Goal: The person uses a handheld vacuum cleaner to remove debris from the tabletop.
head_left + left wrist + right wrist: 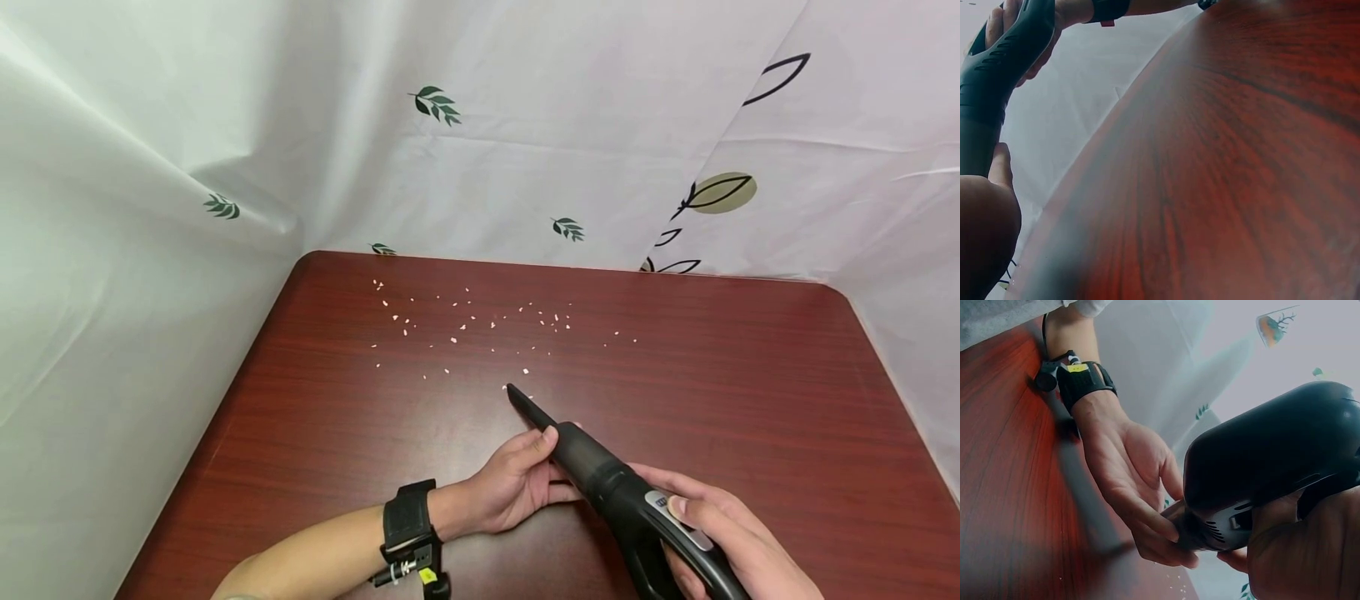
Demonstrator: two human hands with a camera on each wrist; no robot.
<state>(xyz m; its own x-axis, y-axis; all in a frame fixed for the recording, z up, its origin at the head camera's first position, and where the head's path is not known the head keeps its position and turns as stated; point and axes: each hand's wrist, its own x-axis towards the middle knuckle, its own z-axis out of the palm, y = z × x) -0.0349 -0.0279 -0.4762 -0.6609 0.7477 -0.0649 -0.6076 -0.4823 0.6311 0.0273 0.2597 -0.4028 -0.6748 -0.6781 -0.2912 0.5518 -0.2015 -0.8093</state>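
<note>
While the right hand (720, 533) wraps the handle of the vacuum (622, 496), thumb lying on the switch, the left hand (517, 483) pinches the barrel just behind the nozzle (528, 408). That nozzle tip sits low over the counter (750, 392), touching the nearest crumbs (480, 329); the rest fan out beyond the tip toward the curtain (525, 150). Best play, I'd say: keep the tip skimming flat, steer with the front hand, sweep slowly so nothing scatters off the far edge.
</note>
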